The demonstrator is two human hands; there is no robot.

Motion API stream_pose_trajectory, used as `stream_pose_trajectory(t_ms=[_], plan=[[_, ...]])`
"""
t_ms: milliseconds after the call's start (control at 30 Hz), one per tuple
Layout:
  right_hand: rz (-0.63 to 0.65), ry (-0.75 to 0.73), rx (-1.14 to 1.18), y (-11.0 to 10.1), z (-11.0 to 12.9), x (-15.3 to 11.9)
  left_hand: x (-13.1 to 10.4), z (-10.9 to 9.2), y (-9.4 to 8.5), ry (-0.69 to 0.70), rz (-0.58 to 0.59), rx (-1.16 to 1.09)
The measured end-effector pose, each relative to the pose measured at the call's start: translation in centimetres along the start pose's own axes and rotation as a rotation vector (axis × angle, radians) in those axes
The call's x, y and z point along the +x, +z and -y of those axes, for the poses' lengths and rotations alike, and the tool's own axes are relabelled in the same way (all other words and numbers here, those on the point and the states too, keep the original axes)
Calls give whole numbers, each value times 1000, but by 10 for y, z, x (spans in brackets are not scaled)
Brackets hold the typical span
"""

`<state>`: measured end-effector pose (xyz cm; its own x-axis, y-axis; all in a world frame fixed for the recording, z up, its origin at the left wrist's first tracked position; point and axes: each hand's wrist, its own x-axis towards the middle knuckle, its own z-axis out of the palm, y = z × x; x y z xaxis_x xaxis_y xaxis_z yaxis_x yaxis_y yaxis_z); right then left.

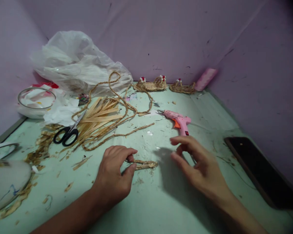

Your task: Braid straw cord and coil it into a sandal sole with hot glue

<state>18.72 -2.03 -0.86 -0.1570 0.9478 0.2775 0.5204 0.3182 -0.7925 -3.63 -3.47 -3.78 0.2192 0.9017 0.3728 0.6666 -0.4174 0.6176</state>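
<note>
My left hand (116,172) rests low over the green tabletop, its thumb and fingers closed round one end of a short folded straw braid (147,164). The braid's looped end points right and lies close to the table; the rest is hidden under my fingers. To the right, my right hand (202,165) is raised with thumb and fingers curved apart and nothing visible between them. Just beyond it lies a pink glue gun (177,118) with an orange trigger, its nozzle pointing left. A long braided straw cord (127,132) loops across the table behind my left hand.
Black-handled scissors (69,133) lie on loose straw strips (100,115). Behind are a plastic bag (75,61) and small woven slippers (150,85) with beads. A glass bowl (36,100) stands left, a phone (258,172) lies right, and a pink roll (206,79) leans at the back.
</note>
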Motion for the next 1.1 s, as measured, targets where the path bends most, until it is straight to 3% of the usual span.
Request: stream_pose_trajectory(t_ms=[100, 167, 300, 567, 700, 800, 933, 1033, 1100], plan=[[207, -122, -65, 7, 0, -1, 0, 0, 0, -7, 0, 9], [276, -180, -78, 11, 0, -3, 0, 0, 0, -9, -2, 12], [256, -239, -93, 21, -3, -5, -2, 0, 0, -4, 4, 17], [218, -188, -33, 33, -3, -6, 1, -1, 1, -10, 2, 36], [115, 58, 249, 25, -1, -4, 1, -2, 1, -16, 7, 42], [0, 350, 691, 14, -3, 4, 1, -1, 0, -10, 2, 30], [98, 673, 1317, 3, -3, 17, 1, 3, -2, 3, -6, 24], [139, 633, 1337, 2, -1, 16, 1, 3, -2, -5, -30, 28], [107, 449, 1080, 5, 2, 10, 1, 2, -1, -35, -28, 29]])
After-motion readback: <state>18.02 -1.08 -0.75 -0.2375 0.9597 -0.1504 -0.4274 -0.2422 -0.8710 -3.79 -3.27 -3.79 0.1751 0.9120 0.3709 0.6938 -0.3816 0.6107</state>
